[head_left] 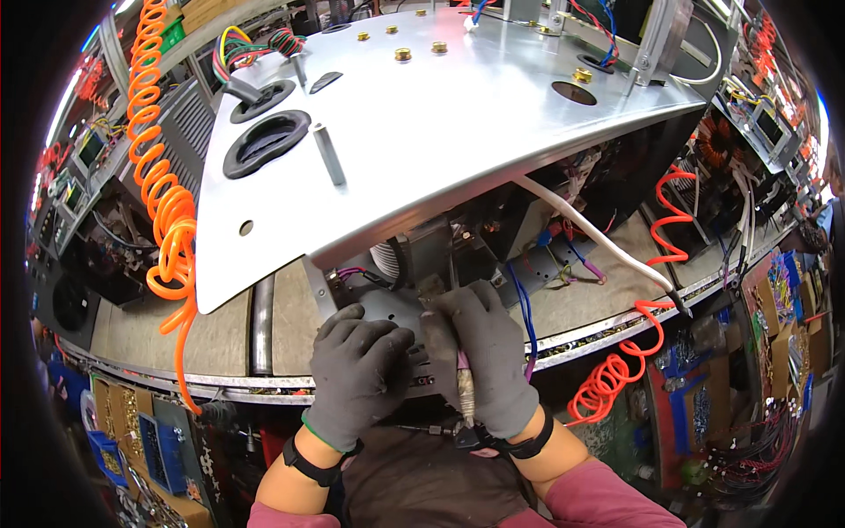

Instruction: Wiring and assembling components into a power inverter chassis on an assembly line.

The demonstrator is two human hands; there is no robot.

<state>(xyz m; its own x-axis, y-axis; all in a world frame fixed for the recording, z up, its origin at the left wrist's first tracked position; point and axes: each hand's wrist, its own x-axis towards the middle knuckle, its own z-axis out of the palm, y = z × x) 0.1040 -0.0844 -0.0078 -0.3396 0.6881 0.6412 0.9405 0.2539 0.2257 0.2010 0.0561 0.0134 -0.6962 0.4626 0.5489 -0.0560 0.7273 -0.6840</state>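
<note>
Both of my hands wear grey gloves and work at the front edge of a metal-housed machine. My left hand [359, 365] is closed, its fingers curled at the lower grey metal panel [380, 304]; whatever lies in them is hidden. Beside it, my right hand [493, 348] is wrapped around a slim piece with a pale ribbed end [466, 394], which sticks out below the palm towards me. Its kind is unclear. A ribbed white hose [385, 261] and purple wires show behind the hands. Blue wires [523, 312] hang just right of my right hand.
Above stands a large silver sheet-metal panel [370, 150] with holes, posts and brass fittings. Orange coiled hoses hang at left [172, 211] and right [607, 387]. A white cable [598, 233] juts forward. Parts bins [163, 453] flank me below the bench edge.
</note>
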